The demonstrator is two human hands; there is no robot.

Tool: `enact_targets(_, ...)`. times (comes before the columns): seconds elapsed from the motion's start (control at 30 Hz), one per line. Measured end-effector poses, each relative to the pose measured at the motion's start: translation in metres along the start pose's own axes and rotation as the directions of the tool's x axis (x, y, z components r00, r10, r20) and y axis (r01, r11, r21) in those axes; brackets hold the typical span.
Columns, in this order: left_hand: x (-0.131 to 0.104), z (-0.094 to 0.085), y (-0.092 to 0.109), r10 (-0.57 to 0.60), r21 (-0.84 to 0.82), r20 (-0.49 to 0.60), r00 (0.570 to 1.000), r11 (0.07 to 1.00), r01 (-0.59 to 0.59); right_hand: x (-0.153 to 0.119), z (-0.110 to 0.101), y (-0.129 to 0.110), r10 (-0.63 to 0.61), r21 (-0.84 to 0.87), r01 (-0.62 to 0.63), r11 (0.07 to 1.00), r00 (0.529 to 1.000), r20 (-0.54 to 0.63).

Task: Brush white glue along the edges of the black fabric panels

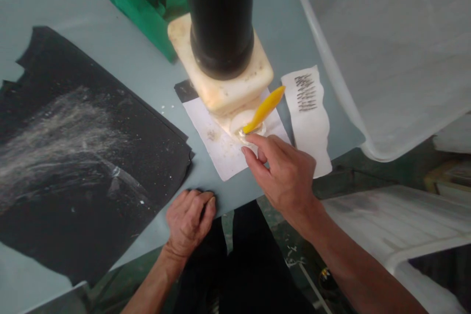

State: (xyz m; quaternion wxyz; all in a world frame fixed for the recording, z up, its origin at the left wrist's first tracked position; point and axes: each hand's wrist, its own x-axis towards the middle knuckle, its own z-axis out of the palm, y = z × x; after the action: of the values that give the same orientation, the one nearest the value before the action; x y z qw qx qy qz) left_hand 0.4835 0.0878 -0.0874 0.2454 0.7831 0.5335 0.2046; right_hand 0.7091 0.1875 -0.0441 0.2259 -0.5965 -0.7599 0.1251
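Note:
My right hand (285,169) reaches over a sheet of white paper (231,168), thumb and index finger drawn together in a pinch beside a small whitish mound (241,120). Whatever lies between those fingertips is too small to make out. A yellow-handled tool (267,108) leans on the mound, its tip close to my index finger. My left hand (191,218) rests closed at the table's front edge, fingers curled under; their inside is hidden. To the right, a wavy-edged white strip (311,132) carries rows of short dark bristle-like pieces (306,93).
A black cylinder (222,19) stands on a cream block (221,91) behind the paper. Dusty black sheets (84,157) cover the left of the grey-blue table (143,44). Green cloth (147,0) lies behind; a large white bin (368,149) stands at right.

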Motion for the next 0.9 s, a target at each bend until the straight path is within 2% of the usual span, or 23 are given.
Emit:
enact_targets(0.3,0.0,0.001,-0.001,-0.001,-0.006,-0.004,1.0,1.0,0.001,0.007,0.004,-0.002,-0.003,-0.072,0.006,0.997,0.999,0.032)
enact_targets(0.6,0.002,0.0,0.001,0.003,-0.005,-0.006,1.0,1.0,-0.003,0.011,0.007,-0.002,-0.012,-0.059,0.012,0.998,1.0,-0.008)
enact_targets(0.83,0.002,-0.001,0.003,-0.018,0.005,-0.013,1.0,1.0,0.018,0.011,0.016,0.011,-0.131,-0.025,0.129,0.991,0.986,-0.105)
enact_targets(0.9,0.007,-0.005,0.009,-0.072,-0.014,-0.02,0.997,0.997,0.071,0.009,0.016,0.015,-0.155,-0.047,0.151,0.987,0.981,-0.117)
